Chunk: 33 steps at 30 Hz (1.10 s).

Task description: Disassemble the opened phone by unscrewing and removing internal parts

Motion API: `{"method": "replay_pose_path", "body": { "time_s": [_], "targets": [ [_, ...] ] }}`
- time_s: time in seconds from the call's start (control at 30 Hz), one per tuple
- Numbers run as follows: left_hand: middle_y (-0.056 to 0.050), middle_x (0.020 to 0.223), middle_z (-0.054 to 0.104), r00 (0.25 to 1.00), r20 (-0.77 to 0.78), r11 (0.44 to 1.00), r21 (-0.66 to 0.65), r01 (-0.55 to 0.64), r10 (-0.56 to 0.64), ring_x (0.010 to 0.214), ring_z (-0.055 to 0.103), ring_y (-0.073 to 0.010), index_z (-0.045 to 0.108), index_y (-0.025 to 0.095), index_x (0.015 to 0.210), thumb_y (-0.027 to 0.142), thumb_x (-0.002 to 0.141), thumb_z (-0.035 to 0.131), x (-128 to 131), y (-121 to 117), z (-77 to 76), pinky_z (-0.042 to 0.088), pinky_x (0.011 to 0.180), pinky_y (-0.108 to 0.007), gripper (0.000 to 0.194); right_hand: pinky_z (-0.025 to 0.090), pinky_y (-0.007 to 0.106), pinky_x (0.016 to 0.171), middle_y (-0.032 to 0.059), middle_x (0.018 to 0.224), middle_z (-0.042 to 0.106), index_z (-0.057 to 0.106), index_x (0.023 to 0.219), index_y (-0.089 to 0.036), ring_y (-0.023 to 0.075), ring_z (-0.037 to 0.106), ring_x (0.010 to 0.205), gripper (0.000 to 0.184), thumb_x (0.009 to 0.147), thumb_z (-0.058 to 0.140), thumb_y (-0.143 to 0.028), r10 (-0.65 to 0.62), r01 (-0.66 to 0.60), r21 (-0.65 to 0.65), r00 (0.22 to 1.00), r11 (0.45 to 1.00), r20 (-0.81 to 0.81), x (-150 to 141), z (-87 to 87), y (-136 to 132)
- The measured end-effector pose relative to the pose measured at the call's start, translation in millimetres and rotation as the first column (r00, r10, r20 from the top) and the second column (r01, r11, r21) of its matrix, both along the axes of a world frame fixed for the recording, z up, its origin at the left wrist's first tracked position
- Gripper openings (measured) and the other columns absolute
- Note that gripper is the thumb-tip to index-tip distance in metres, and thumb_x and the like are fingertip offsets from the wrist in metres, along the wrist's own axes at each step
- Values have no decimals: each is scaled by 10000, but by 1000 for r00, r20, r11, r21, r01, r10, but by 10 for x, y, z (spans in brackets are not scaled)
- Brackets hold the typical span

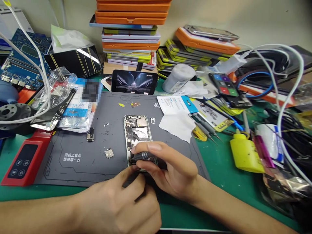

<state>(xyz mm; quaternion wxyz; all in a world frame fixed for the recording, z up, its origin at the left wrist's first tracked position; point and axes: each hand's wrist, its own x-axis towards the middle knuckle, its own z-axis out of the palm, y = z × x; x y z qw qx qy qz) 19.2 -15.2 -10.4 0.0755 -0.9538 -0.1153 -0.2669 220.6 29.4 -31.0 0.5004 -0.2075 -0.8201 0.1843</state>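
An opened smartphone lies on the grey work mat, its circuit board and inner parts exposed. My left hand is closed at the phone's lower edge, with the index fingertip on the bottom corner and the other fingers curled. Between the thumb and fingers of my right hand is a dark tool with a ridged grip, held low over the phone; its tip is hidden. The hands cover the phone's bottom end. Left of it lie a small metal bracket and a dark camera-like module. A SIM tray sits to its right.
Behind the mat a second phone stands showing a video. Stacked orange and yellow boxes rise at the back. A red device borders the mat's left. Right are screwdrivers, white paper, a yellow bottle and cables.
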Motion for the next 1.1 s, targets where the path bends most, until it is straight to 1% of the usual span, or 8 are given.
{"method": "replay_pose_path", "body": {
  "time_s": [0.13, 0.23, 0.37, 0.5, 0.63, 0.73, 0.83, 1.1],
  "targets": [
    [-59, 937, 752, 1000, -4, 1000, -9, -14, 14, 853, 751, -251, 777, 176, 995, 190, 1003, 594, -5, -13, -14, 678, 868, -444, 184, 717, 340, 819, 137, 1134, 822, 465, 1621, -165, 218, 814, 992, 581, 1062, 616, -116, 42, -46, 63, 998, 997, 53, 5, 99, 39],
    [-64, 964, 762, 1000, -1, 1000, -17, -16, 16, 892, 760, -257, 782, 171, 1008, 193, 993, 608, -1, -18, -31, 682, 919, -457, 177, 709, 343, 871, 164, 1151, 827, 506, 1584, -111, 220, 820, 1063, 516, 1071, 554, -77, 27, -36, 100, 995, 994, 95, 29, 187, 51],
    [-87, 982, 776, 1000, 5, 999, -46, -6, 6, 908, 779, -277, 782, 147, 1008, 168, 976, 605, 6, -23, -35, 691, 927, -470, 181, 693, 288, 814, 80, 947, 845, 610, 1503, -118, 190, 828, 914, 524, 991, 654, -11, -85, 66, 148, 988, 987, 126, 66, 259, 43],
    [-77, 916, 766, 1000, 15, 999, -52, -11, 12, 863, 780, -264, 779, 142, 967, 154, 974, 600, 5, -16, -19, 695, 931, -462, 179, 705, 300, 867, 153, 1109, 848, 627, 1501, -94, 207, 829, 1037, 497, 1008, 619, -33, -77, 59, 193, 993, 979, 87, 71, 277, 24],
    [-79, 906, 767, 1000, 22, 997, -79, -19, 21, 856, 784, -252, 773, 141, 958, 139, 993, 570, 9, -4, -14, 691, 953, -454, 206, 702, 293, 870, 103, 1048, 849, 633, 1510, -139, 183, 824, 1002, 550, 983, 610, 17, -82, 63, 186, 992, 981, 94, 67, 295, 5],
    [-75, 908, 772, 999, 21, 997, -68, -31, 32, 836, 779, -240, 773, 138, 964, 144, 1008, 564, 17, -4, -6, 688, 966, -452, 214, 696, 302, 860, 141, 1078, 831, 668, 1462, -107, 197, 812, 1013, 509, 973, 602, 23, -69, 55, 163, 994, 985, 80, 66, 305, 6],
    [-76, 925, 778, 999, 14, 998, -56, -36, 37, 852, 776, -228, 769, 141, 975, 154, 1021, 563, 20, -11, 8, 680, 991, -452, 211, 687, 291, 805, 110, 998, 821, 681, 1451, -118, 188, 802, 928, 521, 960, 603, 39, -86, 76, 147, 994, 986, 68, 67, 308, 11],
    [-83, 959, 796, 998, 25, 998, -52, -48, 49, 856, 773, -234, 782, 144, 969, 151, 1024, 554, 14, -11, -10, 689, 954, -425, 235, 689, 327, 841, 90, 1060, 821, 672, 1483, -205, 205, 802, 968, 576, 963, 603, 33, -90, 85, 66, 993, 994, 75, 62, 295, 3]
  ]
}}
